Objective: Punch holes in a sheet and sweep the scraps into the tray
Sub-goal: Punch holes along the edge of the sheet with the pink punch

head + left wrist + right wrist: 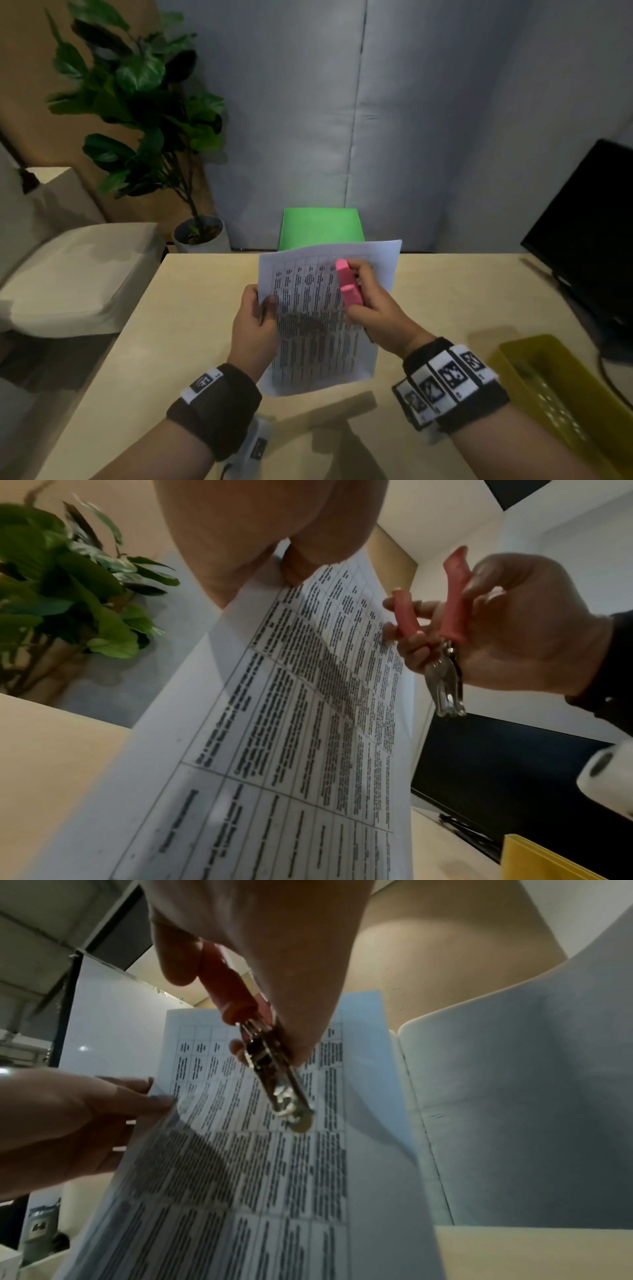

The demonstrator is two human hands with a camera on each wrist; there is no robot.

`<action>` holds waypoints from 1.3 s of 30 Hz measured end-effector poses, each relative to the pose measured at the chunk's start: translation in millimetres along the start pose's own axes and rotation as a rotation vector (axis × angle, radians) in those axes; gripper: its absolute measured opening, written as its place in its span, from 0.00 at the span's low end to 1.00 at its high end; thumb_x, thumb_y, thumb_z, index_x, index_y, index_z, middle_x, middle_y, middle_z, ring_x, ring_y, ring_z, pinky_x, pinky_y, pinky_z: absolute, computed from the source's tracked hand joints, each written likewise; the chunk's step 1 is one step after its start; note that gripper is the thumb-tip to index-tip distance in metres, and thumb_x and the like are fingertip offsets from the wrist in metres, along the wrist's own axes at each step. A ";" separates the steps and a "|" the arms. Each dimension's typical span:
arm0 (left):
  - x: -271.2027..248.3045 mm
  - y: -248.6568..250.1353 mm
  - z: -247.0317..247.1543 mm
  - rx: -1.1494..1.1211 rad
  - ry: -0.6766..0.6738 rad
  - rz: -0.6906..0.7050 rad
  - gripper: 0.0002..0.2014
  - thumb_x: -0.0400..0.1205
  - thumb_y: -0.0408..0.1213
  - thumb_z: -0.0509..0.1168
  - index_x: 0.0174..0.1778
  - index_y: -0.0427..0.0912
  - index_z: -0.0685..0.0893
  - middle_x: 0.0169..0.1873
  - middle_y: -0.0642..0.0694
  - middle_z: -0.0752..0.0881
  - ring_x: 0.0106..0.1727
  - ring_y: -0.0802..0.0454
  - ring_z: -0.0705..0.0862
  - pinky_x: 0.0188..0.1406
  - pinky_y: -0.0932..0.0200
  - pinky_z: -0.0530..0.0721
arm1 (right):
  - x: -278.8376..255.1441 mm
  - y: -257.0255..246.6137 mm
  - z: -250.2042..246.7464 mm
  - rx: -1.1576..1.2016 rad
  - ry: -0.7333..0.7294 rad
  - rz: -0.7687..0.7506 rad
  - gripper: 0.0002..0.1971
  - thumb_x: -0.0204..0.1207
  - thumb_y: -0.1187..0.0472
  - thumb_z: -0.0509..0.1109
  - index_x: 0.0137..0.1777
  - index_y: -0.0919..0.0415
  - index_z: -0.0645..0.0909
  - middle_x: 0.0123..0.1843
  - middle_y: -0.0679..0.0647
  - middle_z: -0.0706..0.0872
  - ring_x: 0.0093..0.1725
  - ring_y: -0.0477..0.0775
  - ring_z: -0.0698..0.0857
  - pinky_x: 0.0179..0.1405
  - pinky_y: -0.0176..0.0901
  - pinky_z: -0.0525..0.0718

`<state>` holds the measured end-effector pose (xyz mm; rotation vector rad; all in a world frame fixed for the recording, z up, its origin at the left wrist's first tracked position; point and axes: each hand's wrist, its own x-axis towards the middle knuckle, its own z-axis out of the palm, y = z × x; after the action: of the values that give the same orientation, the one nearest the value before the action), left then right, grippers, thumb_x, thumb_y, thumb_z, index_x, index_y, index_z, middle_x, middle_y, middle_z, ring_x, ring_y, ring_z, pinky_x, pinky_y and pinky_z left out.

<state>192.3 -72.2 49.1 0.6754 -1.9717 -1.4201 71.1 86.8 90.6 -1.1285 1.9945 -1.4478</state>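
Observation:
A printed sheet (315, 322) with a table of dark text is held up above the beige table (164, 342). My left hand (255, 318) pinches its left edge between thumb and fingers. My right hand (371, 308) grips a hole punch (347, 282) with pink handles, in front of the sheet's right part. The left wrist view shows the punch (445, 653) with its handles spread and its metal head pointing down, just off the sheet (291, 723). In the right wrist view the metal head (281, 1085) hangs in front of the sheet (260, 1150).
A yellow tray (561, 394) lies at the right front of the table. A black monitor (589, 226) stands behind it. A green stool (320, 228) sits beyond the far edge, with a potted plant (144, 113) and a white sofa (75, 267) to the left.

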 end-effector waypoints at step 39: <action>-10.2 17.8 158.8 -0.156 -0.164 -0.137 0.08 0.85 0.29 0.56 0.50 0.49 0.73 0.46 0.45 0.83 0.45 0.55 0.83 0.38 0.66 0.81 | 17.6 25.7 -91.9 -0.451 0.180 -0.150 0.25 0.76 0.47 0.69 0.71 0.54 0.70 0.61 0.43 0.78 0.54 0.44 0.78 0.47 0.37 0.75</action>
<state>82.8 42.3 26.4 0.6515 -1.9422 -1.7405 -15.6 128.7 102.4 -1.3960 2.4954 -1.2360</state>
